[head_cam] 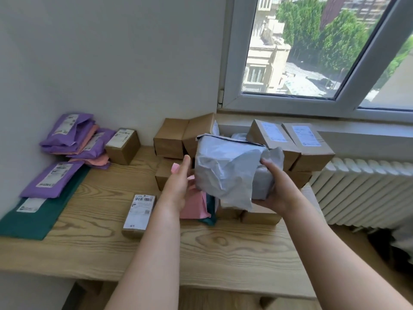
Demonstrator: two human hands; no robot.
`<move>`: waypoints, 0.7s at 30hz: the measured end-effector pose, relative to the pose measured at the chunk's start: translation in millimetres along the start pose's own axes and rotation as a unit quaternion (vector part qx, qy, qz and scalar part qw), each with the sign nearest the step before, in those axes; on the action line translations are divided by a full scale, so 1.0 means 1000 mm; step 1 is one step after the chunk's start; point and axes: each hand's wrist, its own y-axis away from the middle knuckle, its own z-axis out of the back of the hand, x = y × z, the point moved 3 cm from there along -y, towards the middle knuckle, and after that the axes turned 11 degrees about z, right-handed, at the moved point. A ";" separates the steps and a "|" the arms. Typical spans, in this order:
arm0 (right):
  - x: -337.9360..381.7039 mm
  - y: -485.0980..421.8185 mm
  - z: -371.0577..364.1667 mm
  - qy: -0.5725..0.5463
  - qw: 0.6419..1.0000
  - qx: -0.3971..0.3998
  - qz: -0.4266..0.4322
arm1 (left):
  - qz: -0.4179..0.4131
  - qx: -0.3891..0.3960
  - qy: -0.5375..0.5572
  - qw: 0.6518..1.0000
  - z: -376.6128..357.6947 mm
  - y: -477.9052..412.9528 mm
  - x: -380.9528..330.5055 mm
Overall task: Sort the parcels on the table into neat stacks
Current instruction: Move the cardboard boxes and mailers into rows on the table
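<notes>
A grey plastic mailer parcel [225,166] is lifted above the wooden table [223,247]. My right hand [277,186] grips its right end from below and the side. My left hand [178,182] has its fingers straight beside the parcel's left edge; whether it touches is unclear. Behind and under the parcel lies a jumble of brown cardboard boxes [310,144]. A pink mailer [193,205] and a dark green one [211,209] lie beneath it.
Purple and pink mailers [73,137] are piled at the far left by the wall. A purple mailer [52,179] lies on a large green one [31,218]. Single labelled boxes [123,145] [138,214] stand apart. A white radiator [366,193] is right.
</notes>
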 end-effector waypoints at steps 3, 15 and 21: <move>0.006 -0.007 0.001 -0.077 0.994 -0.058 -0.052 | -0.137 -0.088 -0.163 0.973 -0.013 0.011 -0.007; 0.017 -0.022 0.009 -0.057 0.994 -0.005 -0.087 | -0.233 -0.109 -0.183 0.949 -0.054 0.040 -0.038; 0.026 -0.020 0.010 -0.024 0.997 0.054 -0.044 | -0.173 -0.227 0.022 0.958 -0.046 0.042 -0.035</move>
